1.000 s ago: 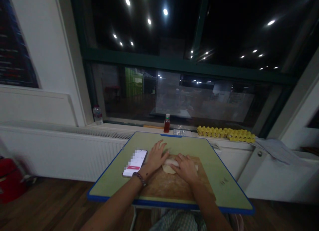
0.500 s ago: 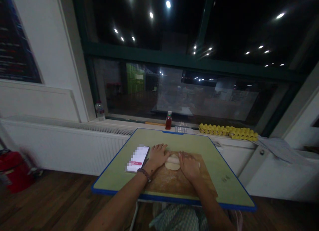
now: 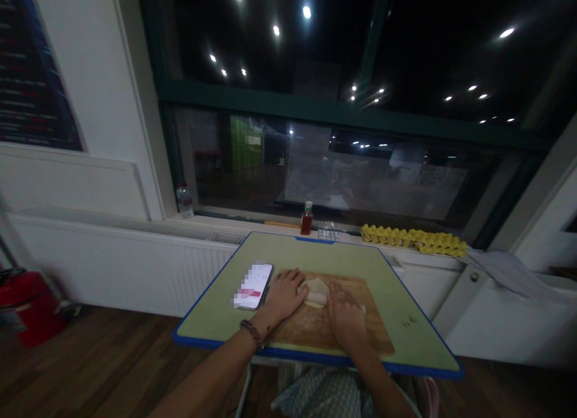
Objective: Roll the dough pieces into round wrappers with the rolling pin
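A pale rolling pin [image 3: 316, 297] lies crosswise over a thin round of dough [image 3: 317, 284] on a wooden board [image 3: 311, 329]. My left hand [image 3: 285, 293] is over the pin's left end, its fingers stretched forward and its thumb toward the dough. Over the other end lies my right hand [image 3: 346, 316], with a ring on one finger and its fingers close together. The pin's right tip [image 3: 363, 309] peeks out beyond that hand. Dough shows on both the far and near sides of the pin. White flour dusts the board. Both palms hide how firmly they grip.
Left of the board, a phone [image 3: 253, 287] rests on the green table [image 3: 211, 313] with its blue rim. On the windowsill behind stand a red sauce bottle [image 3: 306, 220], a water bottle [image 3: 184, 202] and yellow egg trays [image 3: 412, 240]. A red extinguisher [image 3: 31, 307] is on the floor at left.
Both hands and the rolling pin have come nearer to me across the dough. More dough now shows beyond the pin. The view has shifted slightly.
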Motion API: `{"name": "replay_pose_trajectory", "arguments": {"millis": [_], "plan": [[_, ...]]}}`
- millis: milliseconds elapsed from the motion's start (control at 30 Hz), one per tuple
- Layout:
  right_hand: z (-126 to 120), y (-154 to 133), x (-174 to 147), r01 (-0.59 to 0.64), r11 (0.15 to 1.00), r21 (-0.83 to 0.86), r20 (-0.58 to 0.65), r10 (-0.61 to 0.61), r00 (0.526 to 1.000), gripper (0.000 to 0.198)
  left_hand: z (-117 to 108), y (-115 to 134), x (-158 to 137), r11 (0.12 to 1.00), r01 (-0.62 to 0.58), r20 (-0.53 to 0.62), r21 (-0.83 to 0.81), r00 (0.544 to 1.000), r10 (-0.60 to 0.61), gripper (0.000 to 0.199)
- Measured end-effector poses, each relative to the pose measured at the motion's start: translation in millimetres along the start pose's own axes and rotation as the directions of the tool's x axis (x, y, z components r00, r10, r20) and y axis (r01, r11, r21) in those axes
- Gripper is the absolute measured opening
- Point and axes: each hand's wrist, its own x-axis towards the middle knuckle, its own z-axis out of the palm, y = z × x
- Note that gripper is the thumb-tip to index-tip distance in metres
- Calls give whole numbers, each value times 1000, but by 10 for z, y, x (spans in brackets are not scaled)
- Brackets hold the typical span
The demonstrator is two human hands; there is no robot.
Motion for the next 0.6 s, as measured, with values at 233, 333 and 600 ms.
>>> {"name": "replay_pose_trajectory", "arguments": {"millis": [233,333,600], "plan": [[-2,124,357,-31,999,33,184,24,983,42,56,-13,346,988,144,139,49,979,-149,49],[-6,117,443,-61,998,1,188,60,980,43,82,-11,464,986,160,170,54,971,-167,52],[-2,38,249,30,998,-58,112,-24,993,41,87,-39,216,997,59,93,42,994,-63,45]]}}
